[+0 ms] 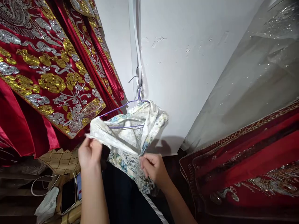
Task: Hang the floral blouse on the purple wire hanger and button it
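A cream garment with blue and gold floral print [130, 133] hangs on a purple wire hanger [121, 109], which is hooked on a metal fitting [139, 79] on the white wall. My left hand [90, 152] is closed on the garment's left edge, near the shoulder. My right hand [153, 168] pinches the fabric lower down, at the front fold. Both forearms reach up from the bottom of the view.
Red satin robes with gold and silver embroidery [46, 68] hang at the left. More red embroidered cloth under clear plastic [252, 161] lies at the right. Phones [72, 193], a white cable and a crumpled bag sit at the lower left.
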A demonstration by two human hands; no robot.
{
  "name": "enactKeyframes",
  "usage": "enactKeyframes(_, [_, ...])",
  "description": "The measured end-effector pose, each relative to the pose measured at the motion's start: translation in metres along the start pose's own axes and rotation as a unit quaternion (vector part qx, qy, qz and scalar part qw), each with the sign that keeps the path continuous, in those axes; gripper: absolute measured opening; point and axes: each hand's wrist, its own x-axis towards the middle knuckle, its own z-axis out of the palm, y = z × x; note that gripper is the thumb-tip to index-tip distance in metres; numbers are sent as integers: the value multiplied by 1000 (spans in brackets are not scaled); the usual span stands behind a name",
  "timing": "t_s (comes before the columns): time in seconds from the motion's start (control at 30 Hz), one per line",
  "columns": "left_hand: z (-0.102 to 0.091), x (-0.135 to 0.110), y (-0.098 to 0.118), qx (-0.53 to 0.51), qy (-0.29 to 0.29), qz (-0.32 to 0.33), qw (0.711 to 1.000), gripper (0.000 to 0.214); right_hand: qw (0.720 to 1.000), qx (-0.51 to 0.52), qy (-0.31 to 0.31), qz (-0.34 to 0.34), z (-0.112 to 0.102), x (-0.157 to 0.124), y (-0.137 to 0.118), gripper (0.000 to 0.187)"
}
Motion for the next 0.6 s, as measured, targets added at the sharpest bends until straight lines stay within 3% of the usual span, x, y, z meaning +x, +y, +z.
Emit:
enactKeyframes(0.07, [-22, -6, -27, -19, 26, -50, 998, 29, 999, 34, -1, 22, 4, -11, 7, 34])
enactKeyframes(0.17, [-46, -33, -74, 65, 21, -80, 994, 23, 999, 37, -5, 39, -5, -22, 14, 33])
enactKeyframes(0.27, [-50, -66, -98, 151, -62, -103, 981, 24, 992, -9, -100, 81, -27, -30, 20, 36])
enactKeyframes(0.33, [-40, -87, -97, 178, -136, -107, 969, 27, 977, -45, -167, 125, -39, -33, 23, 38])
enactKeyframes(0.37, [-31, -97, -92, 179, -173, -108, 962, 27, 976, -59, -162, 131, -44, -34, 25, 40])
enactKeyframes(0.43, [-11, -117, -80, 180, -246, -107, 946, 25, 990, -74, -74, 96, -49, -34, 28, 43])
enactKeyframes(0.53, [19, -147, -64, 242, -360, -86, 897, 19, 995, -47, 85, 37, -52, -33, 28, 41])
enactKeyframes(0.6, [34, -162, -58, 286, -410, -60, 864, 16, 992, 5, 114, 55, -51, -35, 25, 51])
